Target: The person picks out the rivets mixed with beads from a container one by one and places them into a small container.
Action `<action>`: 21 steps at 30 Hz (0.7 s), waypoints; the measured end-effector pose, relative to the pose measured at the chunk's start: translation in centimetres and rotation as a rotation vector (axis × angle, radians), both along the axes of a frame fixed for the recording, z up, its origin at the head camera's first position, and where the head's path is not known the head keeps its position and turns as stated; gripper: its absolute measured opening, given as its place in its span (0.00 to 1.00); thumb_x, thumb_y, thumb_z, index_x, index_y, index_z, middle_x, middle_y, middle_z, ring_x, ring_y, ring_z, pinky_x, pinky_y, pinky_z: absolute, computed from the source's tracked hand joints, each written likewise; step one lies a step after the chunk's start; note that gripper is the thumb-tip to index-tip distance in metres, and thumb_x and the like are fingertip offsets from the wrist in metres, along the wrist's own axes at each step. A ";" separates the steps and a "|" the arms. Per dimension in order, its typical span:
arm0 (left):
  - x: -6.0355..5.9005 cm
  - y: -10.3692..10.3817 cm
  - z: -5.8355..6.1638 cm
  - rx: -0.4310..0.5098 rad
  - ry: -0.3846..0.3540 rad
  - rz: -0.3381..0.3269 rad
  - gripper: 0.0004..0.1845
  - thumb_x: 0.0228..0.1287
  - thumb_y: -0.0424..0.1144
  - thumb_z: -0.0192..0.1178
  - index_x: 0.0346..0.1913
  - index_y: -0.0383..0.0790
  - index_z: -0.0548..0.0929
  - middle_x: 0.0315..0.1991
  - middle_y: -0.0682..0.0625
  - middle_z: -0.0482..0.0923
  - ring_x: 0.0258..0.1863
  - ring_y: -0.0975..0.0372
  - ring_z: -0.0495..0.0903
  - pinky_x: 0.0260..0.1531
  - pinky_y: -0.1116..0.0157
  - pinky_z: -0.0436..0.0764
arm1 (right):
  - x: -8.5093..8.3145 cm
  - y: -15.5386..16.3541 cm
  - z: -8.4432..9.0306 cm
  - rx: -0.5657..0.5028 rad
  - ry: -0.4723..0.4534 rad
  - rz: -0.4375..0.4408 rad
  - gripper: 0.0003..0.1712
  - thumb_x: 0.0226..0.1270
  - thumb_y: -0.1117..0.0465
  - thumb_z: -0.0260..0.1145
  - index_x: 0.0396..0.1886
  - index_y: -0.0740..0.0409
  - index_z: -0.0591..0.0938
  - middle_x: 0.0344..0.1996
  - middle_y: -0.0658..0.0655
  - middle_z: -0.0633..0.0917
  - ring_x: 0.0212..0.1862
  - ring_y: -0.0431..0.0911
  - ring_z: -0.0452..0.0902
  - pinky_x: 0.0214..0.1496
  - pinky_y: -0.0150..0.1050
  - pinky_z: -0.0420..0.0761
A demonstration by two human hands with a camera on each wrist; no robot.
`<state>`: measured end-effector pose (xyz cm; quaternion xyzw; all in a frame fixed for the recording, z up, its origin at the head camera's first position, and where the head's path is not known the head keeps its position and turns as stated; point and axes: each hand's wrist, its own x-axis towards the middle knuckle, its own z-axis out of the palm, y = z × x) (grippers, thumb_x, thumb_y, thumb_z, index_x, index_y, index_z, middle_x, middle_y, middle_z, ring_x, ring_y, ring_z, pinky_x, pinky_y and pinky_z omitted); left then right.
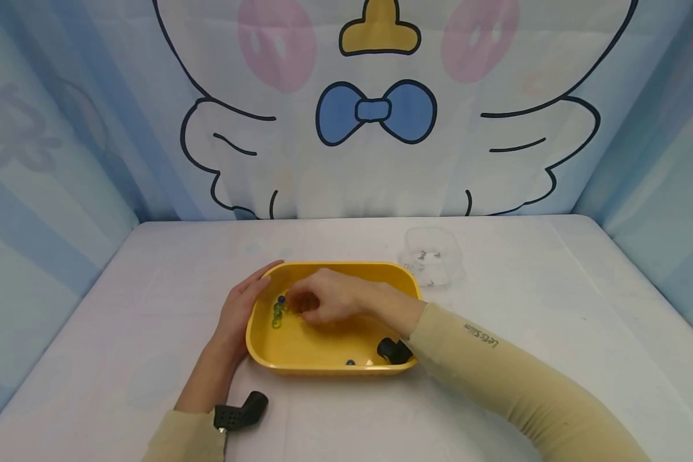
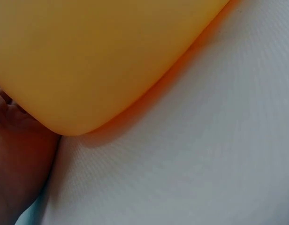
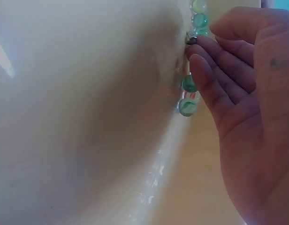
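Note:
A yellow plastic tray [image 1: 323, 346] sits mid-table. My left hand [image 1: 253, 283] lies flat against its left outer wall, fingers stretched along the rim; in the left wrist view the palm [image 2: 15, 140] touches the tray wall [image 2: 88, 61]. My right hand [image 1: 301, 303] reaches inside the tray with fingers loosely bent. Its fingertips [image 3: 197, 63] touch a row of green glass marbles [image 3: 186, 106] lined along the tray's inner left wall [image 1: 278, 314]. A small grey bit [image 3: 192, 41] lies at the index fingertip. Whether anything is pinched is unclear. A single blue marble [image 1: 350, 362] lies near the tray's front wall.
A clear plastic box [image 1: 433, 260] with a few small metal pieces stands behind the tray to the right. The table is covered in white cloth [image 1: 525, 301]. Blue fabric walls with a cartoon figure [image 1: 375, 109] close off the back and both sides.

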<state>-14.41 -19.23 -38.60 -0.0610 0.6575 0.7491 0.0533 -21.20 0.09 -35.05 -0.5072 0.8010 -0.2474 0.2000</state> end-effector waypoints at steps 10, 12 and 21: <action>0.0 0.0 -0.1 -0.001 0.001 0.007 0.24 0.81 0.46 0.45 0.74 0.46 0.70 0.72 0.54 0.67 0.70 0.63 0.66 0.67 0.67 0.67 | 0.0 0.1 0.0 0.029 -0.014 0.047 0.09 0.68 0.66 0.68 0.46 0.54 0.84 0.37 0.48 0.82 0.40 0.40 0.75 0.45 0.29 0.78; -0.1 0.0 -0.1 -0.004 -0.002 0.010 0.24 0.81 0.47 0.45 0.74 0.46 0.70 0.72 0.54 0.67 0.70 0.63 0.66 0.67 0.67 0.67 | 0.0 0.0 0.0 0.043 -0.012 0.048 0.09 0.68 0.65 0.69 0.47 0.54 0.84 0.38 0.47 0.82 0.41 0.40 0.75 0.46 0.29 0.78; -0.1 0.0 -0.1 0.007 -0.010 0.009 0.24 0.81 0.47 0.46 0.74 0.47 0.70 0.72 0.55 0.67 0.70 0.64 0.66 0.67 0.67 0.67 | 0.2 0.0 0.2 0.022 0.048 0.040 0.18 0.69 0.64 0.68 0.58 0.57 0.82 0.49 0.50 0.83 0.48 0.40 0.74 0.56 0.27 0.74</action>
